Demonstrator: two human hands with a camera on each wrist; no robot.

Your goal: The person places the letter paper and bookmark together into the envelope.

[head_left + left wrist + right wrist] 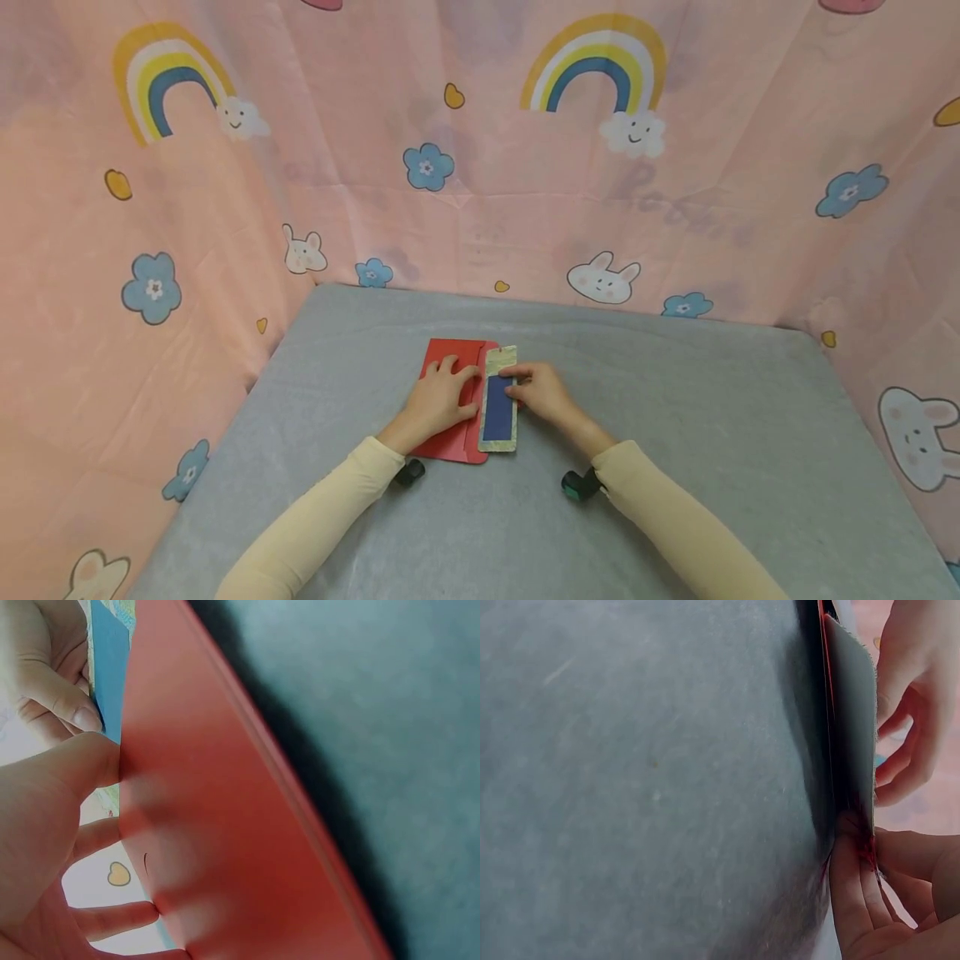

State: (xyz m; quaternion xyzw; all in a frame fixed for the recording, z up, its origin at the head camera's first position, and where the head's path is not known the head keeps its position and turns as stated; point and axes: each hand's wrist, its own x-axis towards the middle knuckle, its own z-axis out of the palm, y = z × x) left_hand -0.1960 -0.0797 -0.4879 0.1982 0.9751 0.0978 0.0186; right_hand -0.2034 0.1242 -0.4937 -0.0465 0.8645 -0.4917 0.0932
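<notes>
Basically, the thin red envelope (450,400) lay flat mid-worktop (675,467) under the spread left hand (438,400), while the right hand (543,392) pinched the light, bendy card strip (498,404) at its side edge, likely best held by its edges.

**Setting: grey table inside pink printed curtain**

Grey felt-like table cover (735,433) fills the lower view from 4 to 8 o'clock. Pink fabric backdrop (480,208) wraps around from 9 through 12 to 3 o'clock, printed with rainbows (596,62), blue flowers (427,167), white rabbits (602,279), small yellow hearts. Light even, soft shadows.
</notes>
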